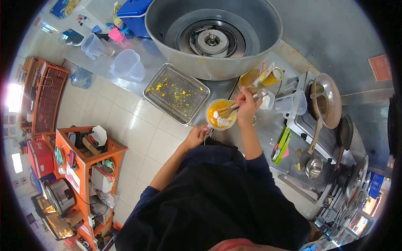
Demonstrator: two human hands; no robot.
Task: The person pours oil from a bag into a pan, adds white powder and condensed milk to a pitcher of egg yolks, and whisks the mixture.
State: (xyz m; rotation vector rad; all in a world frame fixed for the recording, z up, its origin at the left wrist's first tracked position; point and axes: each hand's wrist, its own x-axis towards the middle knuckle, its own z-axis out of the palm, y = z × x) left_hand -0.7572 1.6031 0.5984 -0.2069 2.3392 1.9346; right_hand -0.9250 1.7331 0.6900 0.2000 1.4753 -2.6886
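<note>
A white pitcher (pixel 208 121) holds yellow liquid (pixel 214 107) with a heap of white powder (pixel 222 121) in it. My left hand (pixel 196 136) is closed around the pitcher's handle at its near left side. In my right hand (pixel 248 107) is a metal whisk (pixel 227 110), its wires dipping into the liquid beside the powder. Left of the pitcher lies a wire rack on a metal tray (pixel 176 94), dotted with yellow crumbs. A small white container (pixel 267 101) stands just right of my right hand.
A big metal drum (pixel 213 62) stands behind the tray. Clear plastic jugs (pixel 128 65) are at the left. On the right are a yellow can (pixel 274 76), green-handled tongs (pixel 282 145), a gas stove (pixel 312 129) with a pan (pixel 326 100), and a metal bowl (pixel 314 168).
</note>
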